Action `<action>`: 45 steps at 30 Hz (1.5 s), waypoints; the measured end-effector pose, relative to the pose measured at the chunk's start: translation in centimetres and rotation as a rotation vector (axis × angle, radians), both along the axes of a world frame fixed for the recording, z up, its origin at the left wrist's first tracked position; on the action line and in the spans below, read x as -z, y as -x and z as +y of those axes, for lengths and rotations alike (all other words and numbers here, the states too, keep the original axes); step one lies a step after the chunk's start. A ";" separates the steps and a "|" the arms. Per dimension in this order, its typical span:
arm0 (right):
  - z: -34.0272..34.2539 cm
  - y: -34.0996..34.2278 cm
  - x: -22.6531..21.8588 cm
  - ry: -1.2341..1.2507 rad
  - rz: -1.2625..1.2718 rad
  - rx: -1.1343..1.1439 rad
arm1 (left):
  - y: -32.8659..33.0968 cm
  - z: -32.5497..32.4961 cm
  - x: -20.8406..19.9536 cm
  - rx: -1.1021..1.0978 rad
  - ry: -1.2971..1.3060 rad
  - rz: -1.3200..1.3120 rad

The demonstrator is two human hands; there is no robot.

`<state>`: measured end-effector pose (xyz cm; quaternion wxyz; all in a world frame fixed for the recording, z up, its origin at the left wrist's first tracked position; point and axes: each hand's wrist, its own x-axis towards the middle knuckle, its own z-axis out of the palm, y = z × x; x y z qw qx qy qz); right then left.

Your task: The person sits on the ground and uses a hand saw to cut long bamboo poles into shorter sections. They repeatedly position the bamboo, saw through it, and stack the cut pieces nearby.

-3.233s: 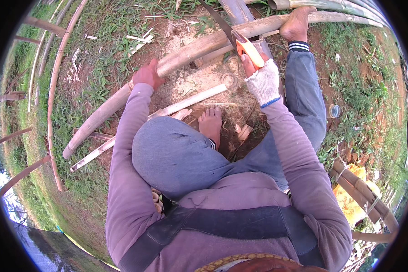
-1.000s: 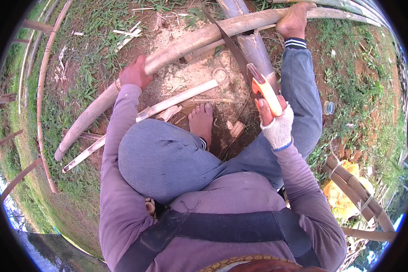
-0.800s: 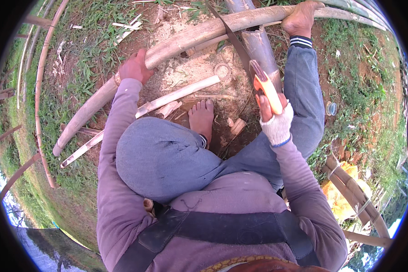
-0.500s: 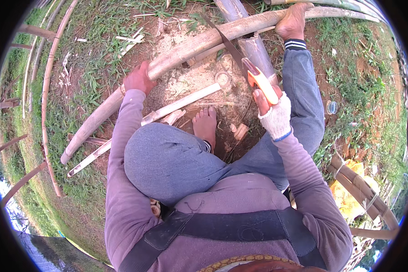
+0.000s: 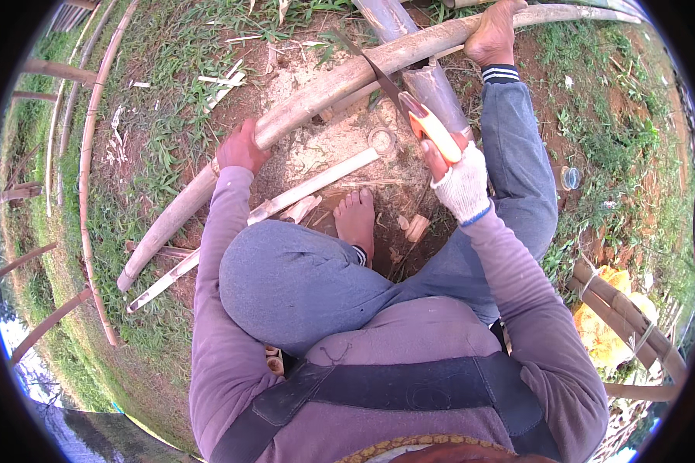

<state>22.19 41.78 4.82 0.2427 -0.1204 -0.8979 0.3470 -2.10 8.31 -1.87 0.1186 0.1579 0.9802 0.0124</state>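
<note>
A long bamboo pole (image 5: 316, 96) slants from lower left to upper right. My left hand (image 5: 243, 147), bare, is wrapped around it left of the middle. In my right hand (image 5: 462, 174), which wears a white knitted glove with bare fingertips, is the orange and pale handle of a hand saw (image 5: 434, 136). The dark saw blade (image 5: 380, 75) lies across the pole; how deep it sits in the bamboo cannot be made out. Toward the far right, my bare foot (image 5: 494, 35) presses on the pole. A thicker grey bamboo piece (image 5: 434, 89) crosses beneath it.
A split bamboo strip (image 5: 316, 184) lies by my left knee. Sawdust (image 5: 301, 73) and offcuts (image 5: 417, 228) are scattered on the ground. A clear plastic cup (image 5: 569, 178) lies at right. Tied bamboo poles (image 5: 625, 316) and a yellow bag (image 5: 602, 339) are lower right; a bamboo rail (image 5: 87, 170) runs along the left.
My right hand and the saw have shifted slightly away from me and to the left across the pole. The left hand keeps its grip, and the whole view has moved a little.
</note>
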 end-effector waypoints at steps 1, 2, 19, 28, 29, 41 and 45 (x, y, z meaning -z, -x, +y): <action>0.5 -3.3 -0.3 -0.134 0.060 -0.099 | 0.0 -0.1 0.3 -0.025 0.042 -0.019; 0.9 -6.6 -0.2 -0.164 0.037 -0.135 | -0.2 -0.3 0.8 -0.022 0.029 -0.019; 0.2 -9.4 -0.8 -0.244 0.039 -0.131 | -0.4 -0.5 0.9 0.012 -0.039 0.031; -0.2 5.9 1.6 0.013 -0.097 0.096 | 0.0 0.7 0.0 -0.004 -0.034 -0.020; -0.5 4.1 1.1 -0.001 -0.113 0.077 | -0.1 -0.2 1.0 0.011 -0.045 0.041; -0.4 3.5 2.2 0.073 -0.084 0.116 | 0.1 0.6 1.0 0.010 -0.027 -0.004; -0.4 -0.9 1.8 0.079 -0.067 0.069 | 0.2 0.2 0.5 0.020 -0.029 0.042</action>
